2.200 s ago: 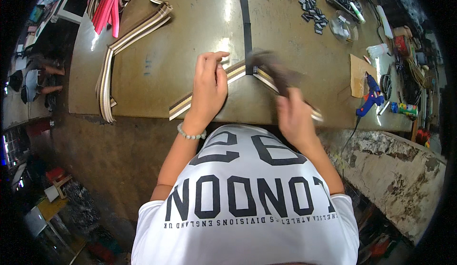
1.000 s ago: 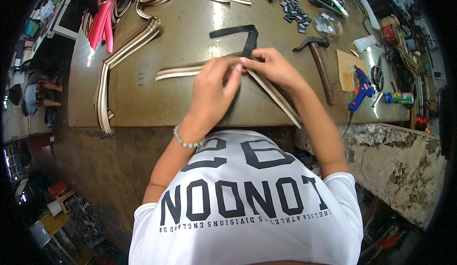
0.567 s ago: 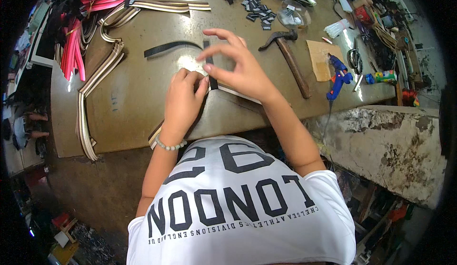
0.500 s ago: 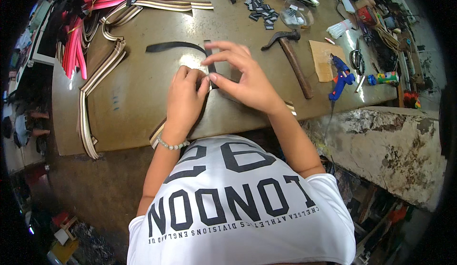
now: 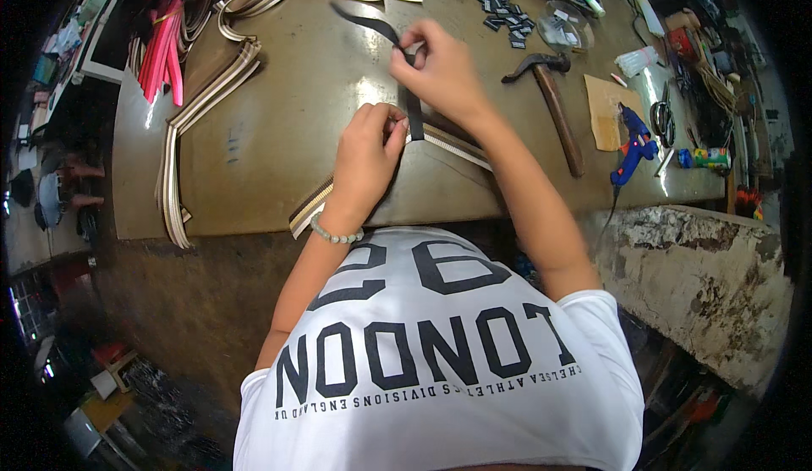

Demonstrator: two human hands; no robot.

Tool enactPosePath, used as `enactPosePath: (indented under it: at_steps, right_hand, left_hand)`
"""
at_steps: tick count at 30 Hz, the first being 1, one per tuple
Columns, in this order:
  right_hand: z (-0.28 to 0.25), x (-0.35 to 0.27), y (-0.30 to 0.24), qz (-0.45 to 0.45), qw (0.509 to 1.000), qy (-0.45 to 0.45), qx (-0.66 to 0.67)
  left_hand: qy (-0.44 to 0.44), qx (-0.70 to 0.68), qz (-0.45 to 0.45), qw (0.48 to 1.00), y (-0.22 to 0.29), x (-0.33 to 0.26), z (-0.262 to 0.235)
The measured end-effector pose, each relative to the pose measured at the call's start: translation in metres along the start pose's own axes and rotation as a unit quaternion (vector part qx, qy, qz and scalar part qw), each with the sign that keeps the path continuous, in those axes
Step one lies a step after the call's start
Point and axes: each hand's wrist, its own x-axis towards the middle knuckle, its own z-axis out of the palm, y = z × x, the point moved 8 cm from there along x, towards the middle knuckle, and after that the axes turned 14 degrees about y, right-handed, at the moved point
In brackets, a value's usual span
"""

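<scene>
A black strap (image 5: 414,116) runs away from me from a brown, cream and white striped strap (image 5: 457,146). My right hand (image 5: 444,73) is closed in a pinch on the black strap, some way above where the two meet. Its loose end curls out to the far left beyond my fingers. Down at the joint, my left hand (image 5: 365,151) is closed on the striped strap, beside the black one. One end of the striped strap shows below my left wrist, the other slants off to the right. My fingers partly hide the joint.
A hammer (image 5: 558,116) lies right of my right arm. Farther right, a blue glue gun (image 5: 633,145) rests by a piece of cardboard (image 5: 602,107). Small black labels (image 5: 505,14) are scattered at the back. Striped straps (image 5: 172,167) and pink strips (image 5: 162,57) lie at left.
My right hand has moved away from the left and taken hold of the black strap, drawing it out. The left stays at the joint. The whole view has shifted slightly.
</scene>
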Motion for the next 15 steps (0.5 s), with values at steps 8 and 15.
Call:
enactPosePath:
  at_steps: [8, 15]
  right_hand:
    - [0.001, -0.048, 0.022, 0.087, 0.976, -0.159, 0.119]
    - [-0.012, -0.063, 0.004, -0.059, 0.994, -0.095, 0.001]
  left_hand:
    - [-0.005, -0.013, -0.001, 1.000, -0.003, 0.003, 0.000]
    - [0.007, -0.012, 0.000, 1.000, -0.006, 0.000, -0.002]
